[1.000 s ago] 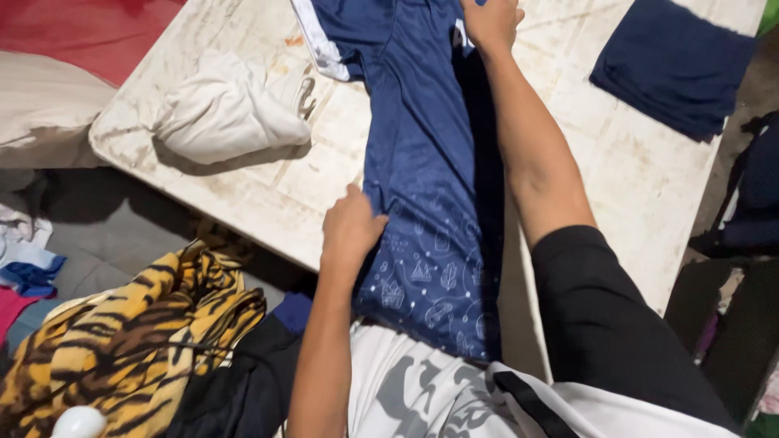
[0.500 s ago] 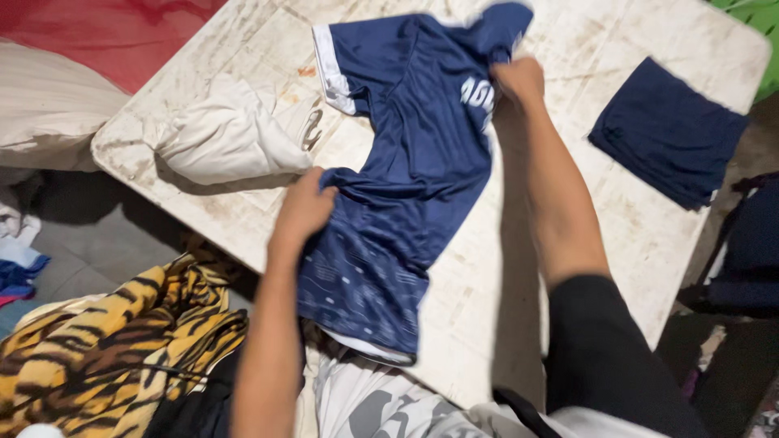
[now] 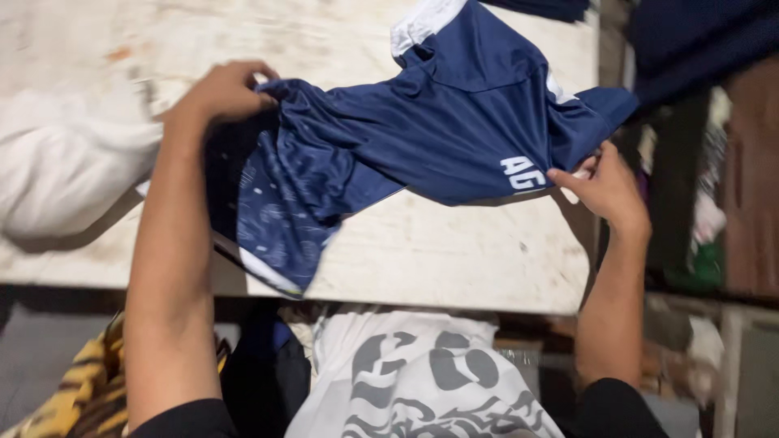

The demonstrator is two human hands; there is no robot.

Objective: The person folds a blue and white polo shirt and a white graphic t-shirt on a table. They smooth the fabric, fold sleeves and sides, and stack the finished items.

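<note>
A navy blue sports jersey (image 3: 438, 130) with white trim and white lettering is stretched sideways just above a worn white table (image 3: 454, 259). My left hand (image 3: 217, 91) grips its lower patterned part at the left, and the hem hangs down over the table's near edge. My right hand (image 3: 604, 186) pinches the jersey's upper end near the lettering at the table's right edge. Both hands are shut on the cloth.
A crumpled cream garment (image 3: 65, 166) lies on the table at the left. More dark blue fabric (image 3: 698, 36) sits at the top right. A tiger-striped cloth (image 3: 81, 397) lies low at the left, beside my white patterned shirt (image 3: 422, 381).
The jersey has been lifted and turned from lengthwise to crosswise on the table. My right hand swung to the table's right edge. The view shifted right and closer.
</note>
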